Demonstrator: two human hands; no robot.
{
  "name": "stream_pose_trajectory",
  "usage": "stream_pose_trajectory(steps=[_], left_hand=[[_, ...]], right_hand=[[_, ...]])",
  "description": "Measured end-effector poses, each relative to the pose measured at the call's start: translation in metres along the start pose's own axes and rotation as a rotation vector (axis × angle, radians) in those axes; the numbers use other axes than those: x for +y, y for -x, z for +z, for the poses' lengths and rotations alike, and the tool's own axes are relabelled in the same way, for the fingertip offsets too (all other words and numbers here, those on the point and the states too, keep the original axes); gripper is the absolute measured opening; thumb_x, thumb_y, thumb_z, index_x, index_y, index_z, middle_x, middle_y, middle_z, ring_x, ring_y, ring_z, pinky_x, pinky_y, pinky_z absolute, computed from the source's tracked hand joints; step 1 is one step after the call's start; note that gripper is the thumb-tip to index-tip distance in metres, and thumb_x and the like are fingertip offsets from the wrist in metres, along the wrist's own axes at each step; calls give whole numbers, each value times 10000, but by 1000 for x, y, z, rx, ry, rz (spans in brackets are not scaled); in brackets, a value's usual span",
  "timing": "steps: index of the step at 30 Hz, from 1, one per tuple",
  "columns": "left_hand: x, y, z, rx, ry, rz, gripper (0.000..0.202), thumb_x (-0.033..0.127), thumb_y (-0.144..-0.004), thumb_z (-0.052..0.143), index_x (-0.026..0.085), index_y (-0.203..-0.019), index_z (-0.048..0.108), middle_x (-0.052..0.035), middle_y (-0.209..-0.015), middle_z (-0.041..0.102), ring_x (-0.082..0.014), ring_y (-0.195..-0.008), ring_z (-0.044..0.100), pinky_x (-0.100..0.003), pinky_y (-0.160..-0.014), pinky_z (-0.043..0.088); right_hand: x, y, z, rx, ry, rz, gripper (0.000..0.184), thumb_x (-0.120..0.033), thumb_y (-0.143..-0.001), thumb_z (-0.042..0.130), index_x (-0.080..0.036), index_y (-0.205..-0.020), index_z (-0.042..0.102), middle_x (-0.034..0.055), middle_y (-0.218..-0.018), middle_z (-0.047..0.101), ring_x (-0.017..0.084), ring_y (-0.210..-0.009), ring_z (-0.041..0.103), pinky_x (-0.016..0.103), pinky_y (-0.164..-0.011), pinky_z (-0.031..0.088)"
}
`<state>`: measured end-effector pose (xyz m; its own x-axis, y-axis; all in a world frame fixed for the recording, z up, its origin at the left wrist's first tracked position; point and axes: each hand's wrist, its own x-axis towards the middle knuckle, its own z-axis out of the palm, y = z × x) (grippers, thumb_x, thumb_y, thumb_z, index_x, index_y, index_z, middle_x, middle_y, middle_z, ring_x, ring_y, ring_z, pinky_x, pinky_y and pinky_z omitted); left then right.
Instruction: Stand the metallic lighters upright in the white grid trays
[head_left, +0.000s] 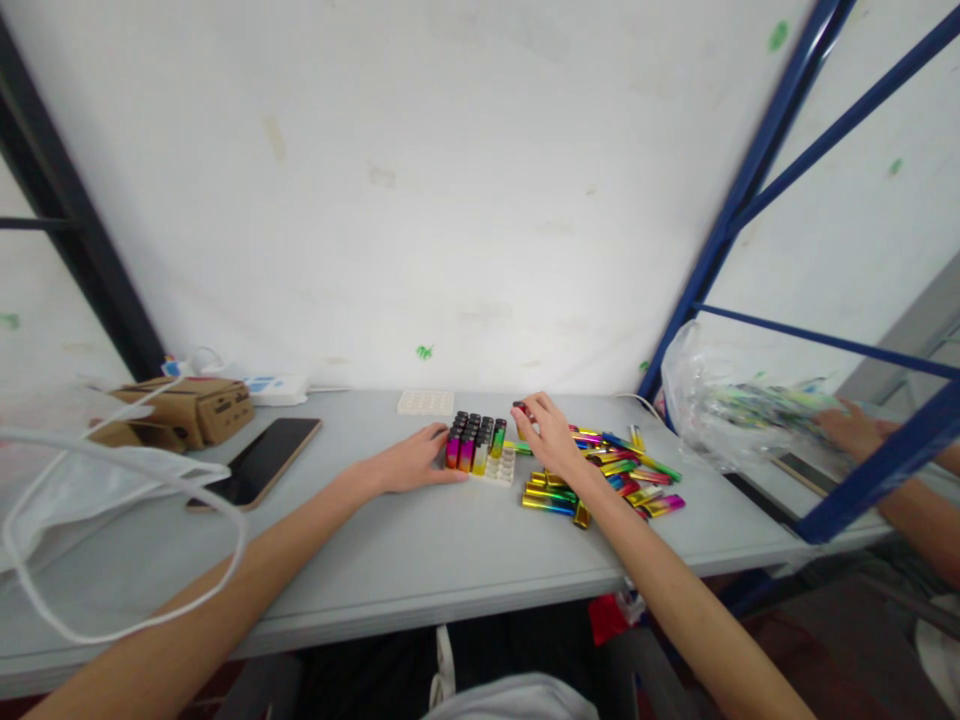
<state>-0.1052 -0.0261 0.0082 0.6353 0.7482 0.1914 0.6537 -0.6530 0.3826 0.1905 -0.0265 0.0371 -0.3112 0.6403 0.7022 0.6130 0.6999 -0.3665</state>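
A white tray (500,470) with rows of round holes stands on the table, its left part filled with upright shiny lighters (466,452) that have black tops. My left hand (411,460) grips the tray's left side, thumb along the front and fingers behind the lighters. Just right of the tray, my right hand (551,432) is raised with thumb and fingers closed on a small lighter (518,407) with a dark end, mostly hidden. Under and beside my right forearm lies a loose pile of metallic, many-coloured lighters (626,470).
Behind the tray, a second white holed tray (425,402) lies near the wall. A phone (259,462), a cardboard box (199,408) and a white cable (244,540) are at left. On the right are a plastic bag (701,400), a blue frame (694,300) and another person's hand (851,428).
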Motion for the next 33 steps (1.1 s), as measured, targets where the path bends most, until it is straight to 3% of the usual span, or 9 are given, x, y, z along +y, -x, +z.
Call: stream_pose_trajectory(steps=[3,6,10,15,21,25,29,33], left_hand=[[0,0,0,-8,-4,-2,747,750,-939,626,171,-1411,600,-183,-1542,542,-366,-1424,538,-463,-1260,385],[-1,0,1,-2,2,6,722,754,-940,625,185,-1384,619,-169,-1526,553,-357,-1410,547,-451,-1253,392],[-4,-1,3,12,-10,17,710,760,-937,623,203,-1377,623,-149,-1506,570,-347,-1381,571,-441,-1232,414],[-3,0,3,9,-20,25,724,758,-946,613,187,-1391,611,-157,-1491,572,-341,-1394,559,-428,-1251,387],[-1,0,2,-8,-20,-6,742,743,-947,626,177,-1424,586,-171,-1521,546,-349,-1392,560,-440,-1245,394],[-3,0,3,5,-6,7,721,756,-934,629,186,-1376,622,-161,-1518,557,-355,-1395,557,-438,-1246,392],[-5,0,4,20,4,10,742,767,-928,629,195,-1400,603,-157,-1519,559,-351,-1379,567,-441,-1231,410],[-6,-1,4,2,-21,2,713,771,-932,619,204,-1365,621,-145,-1517,559,-344,-1389,557,-434,-1234,403]], right_hand=[[3,1,-4,-127,-20,36,364,-480,-1091,466,-227,-873,611,33,-771,655,205,-723,619,327,-733,484],[4,4,-5,-217,-123,66,280,-476,-1070,537,-225,-1028,652,9,-760,714,191,-673,658,306,-686,487],[5,6,-2,-273,-228,58,259,-452,-1031,616,-228,-1161,620,-4,-792,746,176,-669,681,288,-676,513],[4,8,2,-329,-228,54,241,-410,-1004,653,-233,-1157,595,-22,-768,729,170,-673,672,280,-666,510],[1,6,-2,-322,-229,84,340,-491,-1024,620,-226,-1235,593,-18,-796,715,164,-664,645,271,-649,491],[14,3,-10,-230,-82,122,315,-414,-1115,430,-197,-1173,650,7,-781,703,174,-703,640,294,-724,492],[41,7,-14,-319,124,61,191,-330,-1021,634,-169,-1017,735,107,-1002,744,226,-947,683,358,-930,512],[55,14,-16,-490,175,49,165,-318,-945,765,-168,-1014,770,127,-1077,736,255,-1041,683,387,-1008,500]])
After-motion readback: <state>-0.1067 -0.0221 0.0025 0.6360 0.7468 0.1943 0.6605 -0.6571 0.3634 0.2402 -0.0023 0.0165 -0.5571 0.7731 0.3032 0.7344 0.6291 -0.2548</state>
